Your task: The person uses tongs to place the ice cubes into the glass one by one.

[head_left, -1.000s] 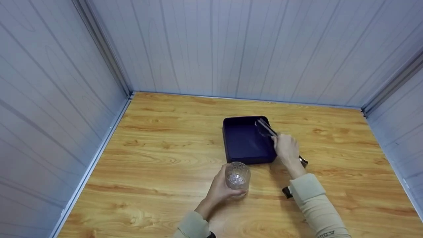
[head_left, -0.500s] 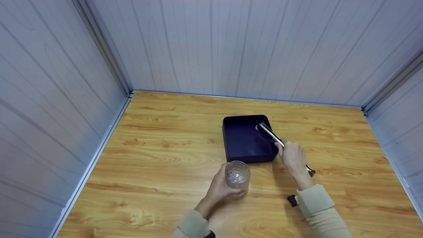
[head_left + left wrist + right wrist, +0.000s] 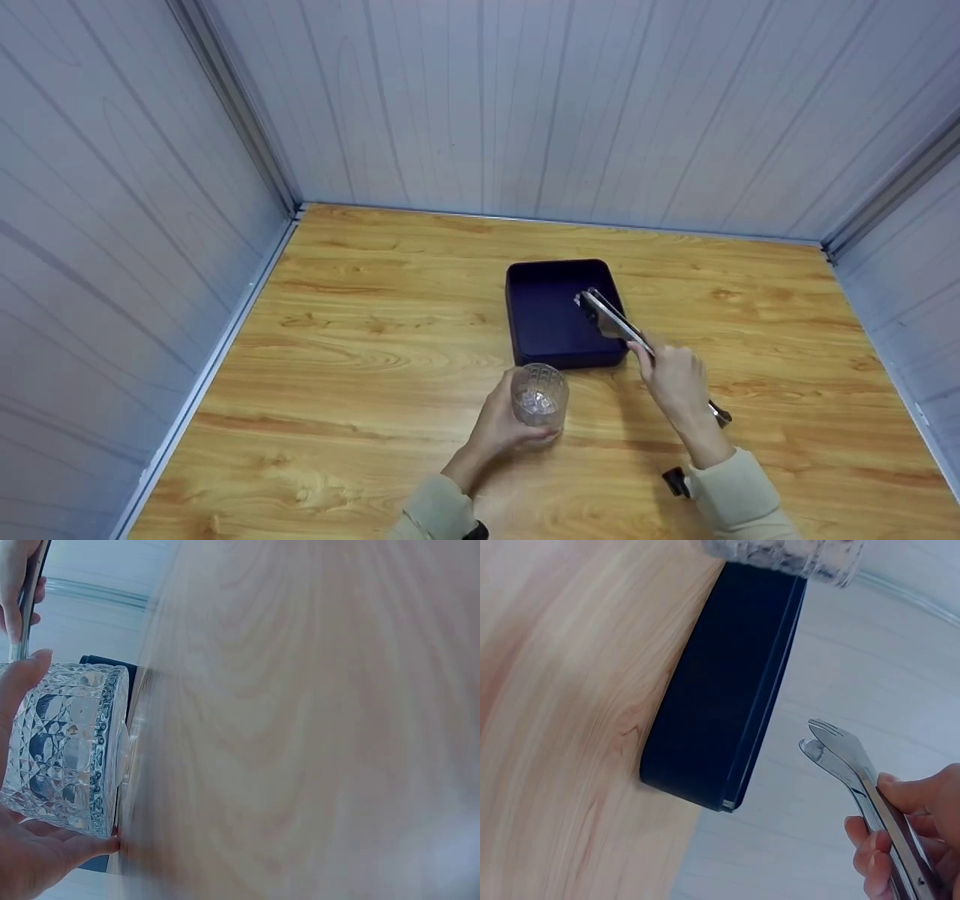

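Observation:
My left hand (image 3: 499, 420) holds a patterned clear glass (image 3: 540, 397) round its side, just in front of a dark blue square tray (image 3: 551, 319). Something clear shows at the bottom of the glass. In the left wrist view, thumb and fingers lie on either side of the glass (image 3: 67, 742), which stands on the table. My right hand (image 3: 679, 382) grips metal tongs (image 3: 619, 322) at the tray's right. In the right wrist view the tong tips are above the tray's rim, close together. A small clear piece seems to lie between the tips of the tongs (image 3: 877, 802), hard to make out.
The tray and glass stand on a wood-grain table (image 3: 360, 360). Pale panel walls (image 3: 480, 112) rise at the back and both sides.
My right hand has drawn back toward the lower right with the tongs, whose tips have come nearer to the middle of the tray. The left hand and glass have stayed in place.

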